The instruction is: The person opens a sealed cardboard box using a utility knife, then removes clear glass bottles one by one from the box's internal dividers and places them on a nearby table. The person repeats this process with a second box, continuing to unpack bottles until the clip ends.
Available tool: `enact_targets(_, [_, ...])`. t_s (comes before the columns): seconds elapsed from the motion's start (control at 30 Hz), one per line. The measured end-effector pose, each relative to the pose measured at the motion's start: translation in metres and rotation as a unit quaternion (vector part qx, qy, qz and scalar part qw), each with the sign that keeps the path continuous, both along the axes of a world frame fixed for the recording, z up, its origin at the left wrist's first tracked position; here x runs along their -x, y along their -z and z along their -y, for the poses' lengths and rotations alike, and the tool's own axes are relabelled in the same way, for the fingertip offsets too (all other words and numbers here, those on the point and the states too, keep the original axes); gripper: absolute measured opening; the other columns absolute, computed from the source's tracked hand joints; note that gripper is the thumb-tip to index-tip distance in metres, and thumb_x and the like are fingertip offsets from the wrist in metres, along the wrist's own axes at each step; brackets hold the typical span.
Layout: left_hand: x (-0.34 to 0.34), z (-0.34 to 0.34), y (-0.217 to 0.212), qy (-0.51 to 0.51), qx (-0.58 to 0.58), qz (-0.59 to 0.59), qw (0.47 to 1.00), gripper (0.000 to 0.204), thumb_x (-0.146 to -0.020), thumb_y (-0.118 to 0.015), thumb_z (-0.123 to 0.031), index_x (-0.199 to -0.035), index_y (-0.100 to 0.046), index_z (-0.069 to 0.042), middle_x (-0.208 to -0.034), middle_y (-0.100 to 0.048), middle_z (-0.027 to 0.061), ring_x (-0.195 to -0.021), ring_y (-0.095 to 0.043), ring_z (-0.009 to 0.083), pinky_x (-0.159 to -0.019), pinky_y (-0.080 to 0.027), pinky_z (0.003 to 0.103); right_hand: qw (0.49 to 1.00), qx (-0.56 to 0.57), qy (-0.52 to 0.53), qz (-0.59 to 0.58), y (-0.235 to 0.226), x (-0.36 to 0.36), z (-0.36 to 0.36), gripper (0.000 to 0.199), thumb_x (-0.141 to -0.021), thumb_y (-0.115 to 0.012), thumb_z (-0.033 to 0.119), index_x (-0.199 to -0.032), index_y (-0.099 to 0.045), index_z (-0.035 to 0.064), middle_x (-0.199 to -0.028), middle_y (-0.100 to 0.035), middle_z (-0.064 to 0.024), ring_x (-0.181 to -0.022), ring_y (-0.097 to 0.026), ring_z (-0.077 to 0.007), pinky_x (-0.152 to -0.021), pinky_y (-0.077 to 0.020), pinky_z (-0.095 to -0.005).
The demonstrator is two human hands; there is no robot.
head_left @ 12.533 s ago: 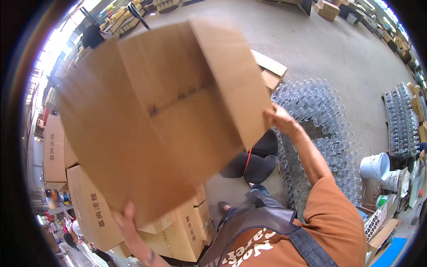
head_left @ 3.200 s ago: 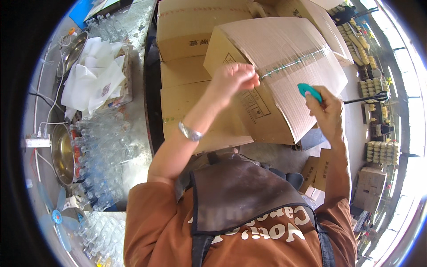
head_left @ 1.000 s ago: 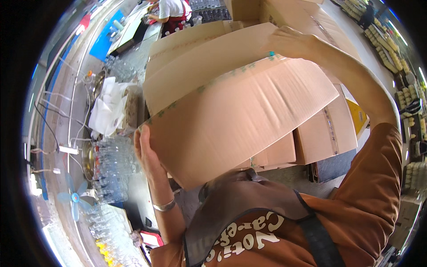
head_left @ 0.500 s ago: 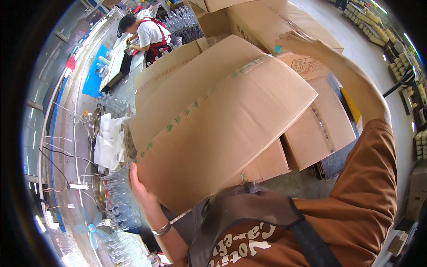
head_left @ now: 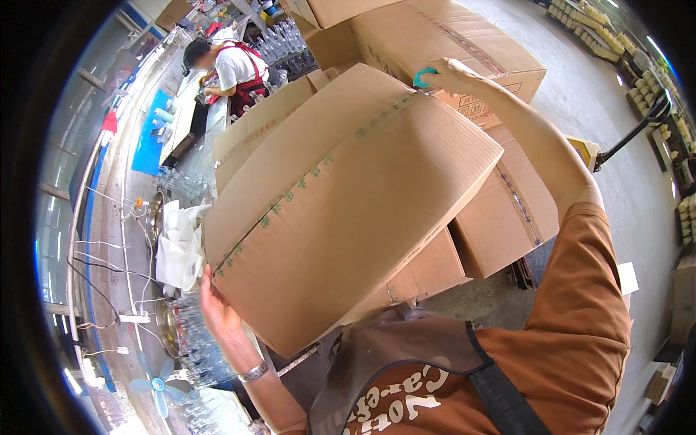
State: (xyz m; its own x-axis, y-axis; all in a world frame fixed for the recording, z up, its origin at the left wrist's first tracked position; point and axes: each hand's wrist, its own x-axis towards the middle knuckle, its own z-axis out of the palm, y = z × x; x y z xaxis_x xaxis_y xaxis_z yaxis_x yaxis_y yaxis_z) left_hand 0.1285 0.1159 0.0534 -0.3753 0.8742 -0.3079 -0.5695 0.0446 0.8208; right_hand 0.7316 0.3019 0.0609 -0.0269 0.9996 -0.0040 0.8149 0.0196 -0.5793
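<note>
I hold a large brown cardboard box (head_left: 348, 210) tilted in front of my chest, its taped seam running diagonally across the top. My left hand (head_left: 217, 312) grips its lower left corner from underneath. My right hand (head_left: 446, 72) presses on the far upper corner and also holds a small teal tool (head_left: 424, 75). The box hides much of what lies under it.
Stacked cardboard boxes (head_left: 500, 210) stand behind and to the right. A long bench (head_left: 156, 239) on the left carries clear glass bottles, white cloths and cables. A person in a red apron (head_left: 228, 69) works at the far end. A pallet jack handle (head_left: 638, 123) stands right.
The box has swung further left and lower in my hands over the last second. The view has turned, bringing the co-worker at the bench more into sight.
</note>
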Motion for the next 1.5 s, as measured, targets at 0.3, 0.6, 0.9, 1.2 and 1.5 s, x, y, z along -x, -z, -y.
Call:
enact_targets(0.3, [0.023,-0.015,0.018,0.077,-0.142,0.021,0.987,0.045,-0.098,-0.058,-0.013,-0.141,-0.047,-0.007,-0.123,-0.059,0.0027,-0.094,-0.058,0.0086,-0.094,-0.052,0.036,0.995,0.081,-0.017,-0.048,0.007,-0.012,-0.015,0.034,-0.085,-0.062,0.039,-0.084,-0.062,0.0047,-0.065,-0.061,-0.0035,-0.058,-0.058,-0.0141,-0.047,-0.0496,-0.0302])
enact_targets(0.6, [-0.029,-0.011,-0.042,0.052,-0.198,-0.218,0.954,0.058,-0.1,-0.049,-0.015,-0.153,-0.027,-0.007,-0.155,-0.037,0.0025,-0.1,-0.054,0.0079,-0.087,-0.054,0.028,0.987,0.081,0.006,-0.141,0.004,-0.079,0.022,0.023,-0.096,-0.054,0.023,-0.083,-0.061,0.0057,-0.061,-0.057,-0.0026,-0.047,-0.051,-0.0102,-0.042,-0.0429,-0.0245])
enact_targets(0.9, [-0.063,0.005,-0.041,0.28,-0.141,0.043,0.949,0.062,-0.105,-0.036,-0.045,-0.148,-0.036,0.0,-0.15,-0.043,0.0118,-0.135,-0.043,0.0253,-0.116,-0.03,0.043,0.959,-0.135,0.227,0.102,0.174,-0.053,0.223,0.022,-0.088,-0.066,0.019,-0.109,-0.071,0.0151,-0.088,-0.069,-0.0085,-0.078,-0.066,-0.028,-0.069,-0.0556,-0.0376])
enact_targets(1.2, [-0.092,0.058,-0.073,0.407,-0.233,-0.005,0.883,0.097,-0.092,-0.039,-0.073,-0.146,-0.035,0.007,-0.146,-0.044,0.0272,-0.134,-0.046,0.0321,-0.114,-0.034,0.048,0.939,-0.12,0.277,0.163,0.223,-0.007,0.3,0.052,-0.087,-0.071,0.029,-0.134,-0.056,0.0127,-0.138,-0.053,-0.0135,-0.126,-0.05,-0.0339,-0.104,-0.044,-0.0454])
enact_targets(1.5, [-0.106,0.104,-0.092,0.666,-0.268,-0.181,0.673,0.112,-0.075,-0.059,-0.077,-0.143,-0.041,0.009,-0.152,-0.033,0.0278,-0.144,-0.029,0.0366,-0.117,-0.021,0.046,0.873,-0.466,-0.033,0.142,-0.106,0.197,0.377,0.053,-0.092,-0.062,0.043,-0.129,-0.061,0.0053,-0.13,-0.062,-0.0124,-0.124,-0.057,-0.0286,-0.104,-0.0449,-0.0471])
